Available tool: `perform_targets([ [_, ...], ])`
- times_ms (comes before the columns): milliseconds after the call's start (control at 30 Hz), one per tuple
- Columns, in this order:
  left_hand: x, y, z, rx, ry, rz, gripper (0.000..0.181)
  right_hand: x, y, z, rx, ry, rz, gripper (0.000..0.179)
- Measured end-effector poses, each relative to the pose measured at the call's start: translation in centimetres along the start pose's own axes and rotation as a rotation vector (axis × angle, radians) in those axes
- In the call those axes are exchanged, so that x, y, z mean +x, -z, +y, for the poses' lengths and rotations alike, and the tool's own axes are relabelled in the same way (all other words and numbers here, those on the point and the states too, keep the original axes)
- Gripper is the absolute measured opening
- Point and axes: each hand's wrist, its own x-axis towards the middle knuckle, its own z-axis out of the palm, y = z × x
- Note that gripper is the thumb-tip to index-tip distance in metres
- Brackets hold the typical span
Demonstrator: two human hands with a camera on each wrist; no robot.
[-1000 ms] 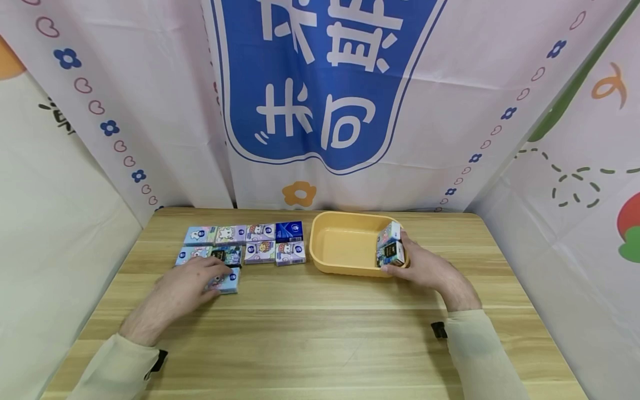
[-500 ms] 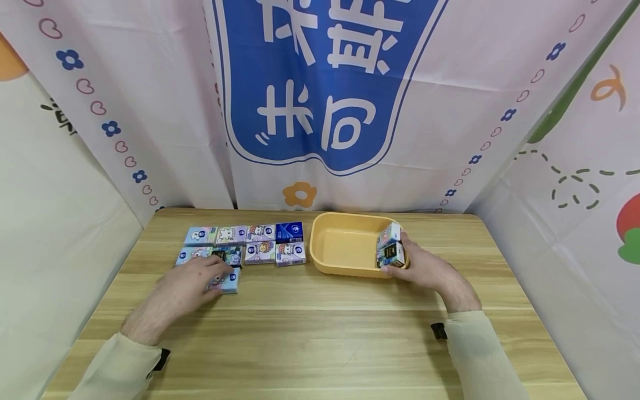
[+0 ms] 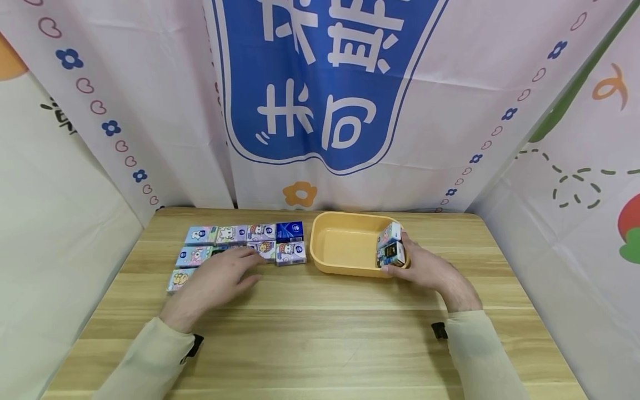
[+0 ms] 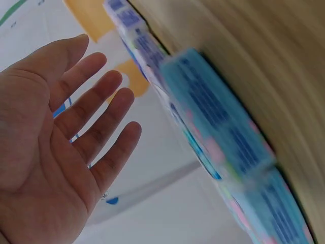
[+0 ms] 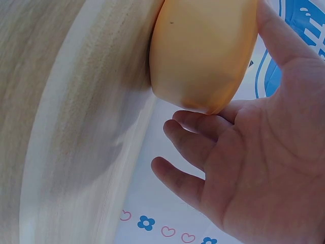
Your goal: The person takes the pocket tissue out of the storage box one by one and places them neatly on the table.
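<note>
In the head view my left hand (image 3: 220,283) is over the rows of tissue packs, with its fingertips near a purple-and-white tissue pack (image 3: 261,251). Its fingers spread loosely and hold nothing in the left wrist view, beside a light-blue tissue pack (image 4: 213,117). At the right end of a yellow basin (image 3: 345,271), my right hand (image 3: 425,264) grips the rim. Its thumb and index finger reach past the edge in the right wrist view, while the other fingers lie outside. Inside that end lean a pastel tissue pack (image 3: 388,234) and a dark floral tissue pack (image 3: 390,254).
Several tissue packs lie in rows left of the basin, including a dark-blue tissue pack (image 3: 289,231) and a yellow-printed tissue pack (image 3: 179,279). My left hand partly covers some. A patterned cloth (image 3: 270,183) hangs behind the wooden table (image 3: 350,339).
My left hand has left the light-blue tissue pack at the front and moved right; a yellow-printed pack now shows at the front left. The right hand and basin stay put.
</note>
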Motion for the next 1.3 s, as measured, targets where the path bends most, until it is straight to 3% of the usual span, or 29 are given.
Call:
perform_targets([
  [267,2.9,-0.4,1.9,-0.017,-0.034,-0.017,0.035,-0.1,0.1,-0.1,-0.001,0.009,0.001,0.132],
  [567,6.2,-0.1,4.8,-0.084,-0.025,-0.029,0.039,-0.1,0.1,0.0,-0.002,0.006,0.003,0.133],
  [733,8.2,-0.2,6.5,-0.092,-0.073,-0.010,0.036,0.0,0.1,0.1,0.004,0.017,0.003,0.133],
  [900,9.9,-0.8,7.6,-0.115,-0.128,0.007,0.035,0.0,0.0,0.1,-0.007,0.005,0.000,0.134],
  [1300,13.5,-2.5,10.3,-0.172,-0.124,-0.049,0.045,0.1,0.0,0.1,-0.011,-0.006,-0.003,0.133],
])
